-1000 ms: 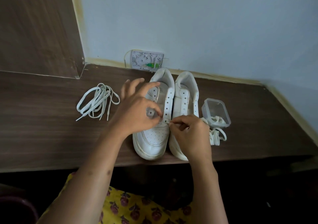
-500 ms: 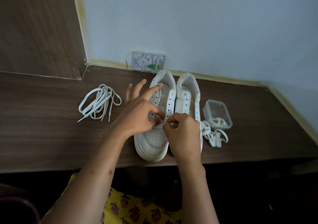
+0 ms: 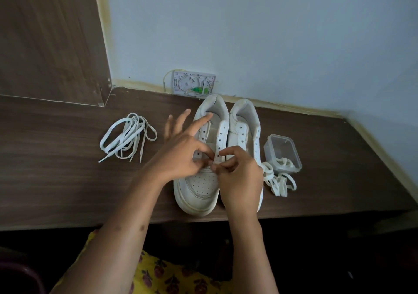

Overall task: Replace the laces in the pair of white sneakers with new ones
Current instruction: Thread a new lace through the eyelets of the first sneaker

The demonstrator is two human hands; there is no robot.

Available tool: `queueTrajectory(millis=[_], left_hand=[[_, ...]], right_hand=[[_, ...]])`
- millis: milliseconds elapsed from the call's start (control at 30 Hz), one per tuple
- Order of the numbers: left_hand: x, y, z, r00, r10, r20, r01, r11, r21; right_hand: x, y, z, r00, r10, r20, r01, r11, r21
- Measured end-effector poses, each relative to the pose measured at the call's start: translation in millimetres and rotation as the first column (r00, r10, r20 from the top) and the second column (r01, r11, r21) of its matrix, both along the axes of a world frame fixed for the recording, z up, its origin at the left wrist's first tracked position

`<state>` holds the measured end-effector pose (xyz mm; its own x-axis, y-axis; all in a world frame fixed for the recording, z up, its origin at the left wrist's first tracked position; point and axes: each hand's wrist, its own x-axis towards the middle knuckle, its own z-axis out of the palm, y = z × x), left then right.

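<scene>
Both hands pinch at the lowest eyelets of the left shoe (image 3: 204,158). The left hand (image 3: 183,155) has thumb and one finger closed together at the eyelet row, with its other fingers spread and pointing toward 12 o'clock over the shoe's opening. The right hand (image 3: 239,176) has thumb and forefinger closed on a thin white lace end; which lace it is cannot be made out.

Head view: two white shoes stand side by side on a dark wood desk (image 3: 56,180), toes toward the viewer at 6 o'clock, heels at 12 o'clock by the wall. The right shoe (image 3: 245,126) touches the left one and is partly covered by the right hand. Its eyelets that show are bare. At 9 o'clock from the shoes, well apart, lies a loose bundle of laces (image 3: 127,137). At 3 o'clock, near the right shoe, sits a clear tub (image 3: 282,153), with a heap of curled white bands (image 3: 278,180) just in front of it.
</scene>
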<state>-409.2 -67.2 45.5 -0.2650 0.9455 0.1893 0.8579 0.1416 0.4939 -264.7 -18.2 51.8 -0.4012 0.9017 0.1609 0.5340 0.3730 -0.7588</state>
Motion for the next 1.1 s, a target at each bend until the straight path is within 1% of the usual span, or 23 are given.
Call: queueTrajectory(millis=[100,200,267,400,500,600,700,767,833,867,967,1033,1067,1100], left_hand=[[0,1,-1,1.0,-0.006,0.007,0.007,1.0,-0.03],[-1,1,-3,0.998,-0.029,0.053,0.032,0.998,-0.05],[-2,2,-4,0.998,-0.035,0.059,0.038,0.998,-0.048],[-3,3,-6,0.998,-0.034,0.052,0.037,0.998,-0.048],[-2,3,-6,0.998,-0.043,0.041,0.046,0.997,-0.068],[-3,3,-7,0.999,-0.033,-0.002,0.033,0.998,-0.046],[-3,1,-6,0.997,-0.008,-0.076,0.011,0.999,0.038],[-4,-1,-4,0.99,0.009,-0.141,0.008,0.993,0.12],[-10,-5,-2,0.984,0.067,-0.165,-0.028,0.974,0.226],[-16,-8,-1,0.982,0.122,-0.145,-0.076,0.954,0.289],[-33,-16,0,0.965,0.262,-0.024,-0.224,0.865,0.449],[-38,-16,-2,0.967,0.255,-0.009,-0.215,0.833,0.51],[-38,-14,-3,0.976,0.219,-0.013,-0.179,0.831,0.526],[-38,-13,-4,0.985,0.174,-0.014,-0.14,0.832,0.536]], right_hand=[[0,1,0,0.997,0.03,-0.067,-0.035,0.996,-0.079],[6,4,1,0.993,0.043,-0.112,-0.054,0.994,-0.096],[10,5,2,0.989,0.024,-0.145,-0.04,0.993,-0.108],[5,5,0,0.996,-0.029,-0.084,0.023,0.997,-0.073],[-1,3,-1,0.994,-0.066,-0.089,0.062,0.997,-0.049],[-2,1,-1,0.995,-0.049,-0.082,0.047,0.998,-0.034],[-2,-2,0,0.999,0.022,-0.047,-0.023,1.0,-0.017],[-3,-4,0,0.999,0.028,-0.023,-0.029,0.999,-0.018],[-3,-4,1,1.0,0.016,-0.002,-0.016,1.0,-0.023],[-4,-3,1,1.0,0.007,0.008,-0.007,1.0,-0.028],[-4,-4,2,0.998,-0.022,0.059,0.023,1.0,-0.018],[-6,-7,1,0.994,-0.027,0.101,0.023,0.999,0.045],[-7,-9,0,0.996,-0.017,0.083,0.01,0.997,0.076],[-8,-11,0,1.0,0.004,0.03,-0.007,0.995,0.098]])
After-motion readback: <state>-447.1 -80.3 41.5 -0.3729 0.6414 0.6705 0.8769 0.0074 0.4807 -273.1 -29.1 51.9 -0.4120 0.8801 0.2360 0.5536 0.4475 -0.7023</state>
